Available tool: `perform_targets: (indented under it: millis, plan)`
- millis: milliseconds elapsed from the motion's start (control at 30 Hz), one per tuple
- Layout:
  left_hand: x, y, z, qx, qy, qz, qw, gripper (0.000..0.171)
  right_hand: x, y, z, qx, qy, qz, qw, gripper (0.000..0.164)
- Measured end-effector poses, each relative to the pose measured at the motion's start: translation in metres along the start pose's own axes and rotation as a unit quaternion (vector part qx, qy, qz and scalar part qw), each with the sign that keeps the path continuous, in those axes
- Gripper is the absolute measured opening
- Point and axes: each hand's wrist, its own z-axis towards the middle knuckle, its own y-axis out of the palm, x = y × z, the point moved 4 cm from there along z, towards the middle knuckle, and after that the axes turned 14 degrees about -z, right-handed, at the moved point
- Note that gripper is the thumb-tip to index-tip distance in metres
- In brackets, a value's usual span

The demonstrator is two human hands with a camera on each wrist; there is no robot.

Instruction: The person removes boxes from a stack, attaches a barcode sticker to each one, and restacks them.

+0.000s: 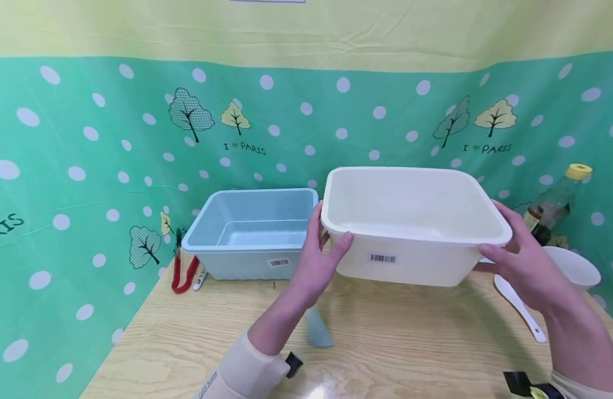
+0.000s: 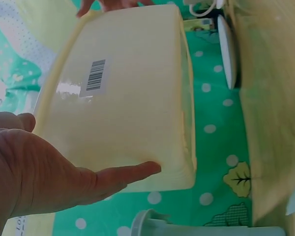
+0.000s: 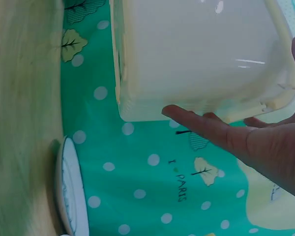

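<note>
Both hands hold a white plastic bin (image 1: 416,260) up above the wooden table, its open top tilted toward me and a barcode sticker on its front. My left hand (image 1: 318,263) grips the left end, thumb over the rim and fingers along the side. At the right end my right hand (image 1: 521,260) grips in the same way, thumb at the front corner. In the left wrist view, a finger of the left hand (image 2: 83,177) lies along the bin's end wall. The right wrist view shows fingers of the right hand (image 3: 246,132) against the other end.
A light blue bin (image 1: 246,263) stands left on the table (image 1: 386,343). Beside it lie red-handled pliers (image 1: 179,274) and a white marker (image 1: 200,280). At right are a white bowl (image 1: 573,266), a white spoon (image 1: 521,310) and a yellow-capped bottle (image 1: 561,194). A pale blue-green flat piece (image 1: 317,330) lies in front.
</note>
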Motion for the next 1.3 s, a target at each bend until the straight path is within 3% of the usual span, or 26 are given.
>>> perform_targets:
  millis: [367, 600, 933, 1300]
  plan:
    - [0.028, -0.010, 0.010, 0.035, -0.001, 0.020, 0.9992, 0.083, -0.033, 0.012, 0.014, 0.021, -0.041, 0.044, 0.998, 0.076]
    - [0.044, -0.024, 0.012, 0.032, 0.031, -0.004, 0.9990, 0.081, -0.045, 0.025, 0.024, 0.020, -0.064, 0.089, 0.994, 0.074]
    - [0.059, -0.051, 0.013, 0.035, 0.068, -0.026, 0.9967, 0.077, -0.063, 0.057, 0.043, 0.039, -0.061, 0.077, 0.994, 0.073]
    - [0.065, -0.085, 0.016, 0.068, 0.053, 0.015, 0.9962, 0.077, -0.059, 0.088, 0.070, 0.042, -0.075, 0.061, 0.994, 0.073]
